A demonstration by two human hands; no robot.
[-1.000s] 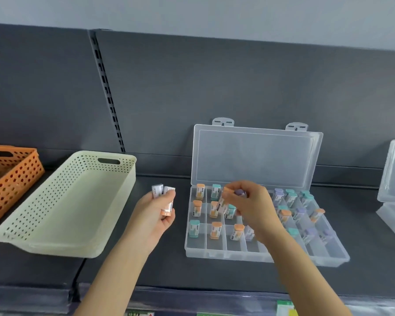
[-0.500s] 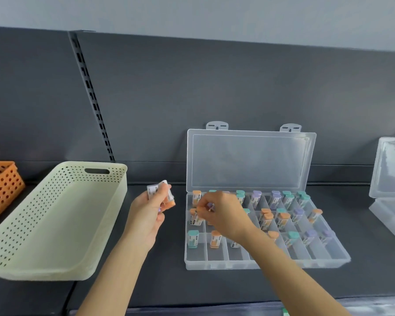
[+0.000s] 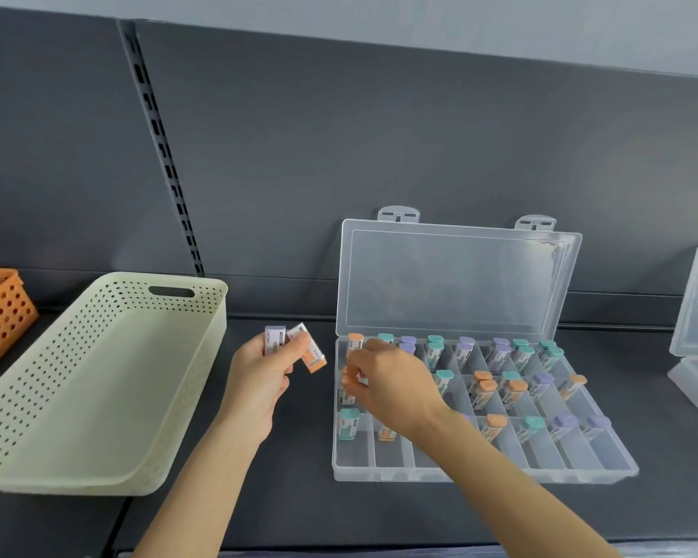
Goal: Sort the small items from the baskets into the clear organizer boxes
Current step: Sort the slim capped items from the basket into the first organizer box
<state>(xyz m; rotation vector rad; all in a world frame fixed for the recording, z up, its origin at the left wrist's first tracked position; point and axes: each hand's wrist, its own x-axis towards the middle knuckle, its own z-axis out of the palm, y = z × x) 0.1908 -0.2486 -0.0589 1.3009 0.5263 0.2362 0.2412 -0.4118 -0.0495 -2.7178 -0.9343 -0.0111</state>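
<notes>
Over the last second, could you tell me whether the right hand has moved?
Yes: the right hand has shifted left across the clear organizer box, reaching its leftmost column.

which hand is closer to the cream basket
Left. The left hand, holding two small items, is just right of the cream basket, apart from it. The right hand is farther right, over the clear organizer box, fingers at its left compartments.

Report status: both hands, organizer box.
Left hand holds two small items. Right hand at organizer box left column, grip unclear. Nothing in the way.
</notes>
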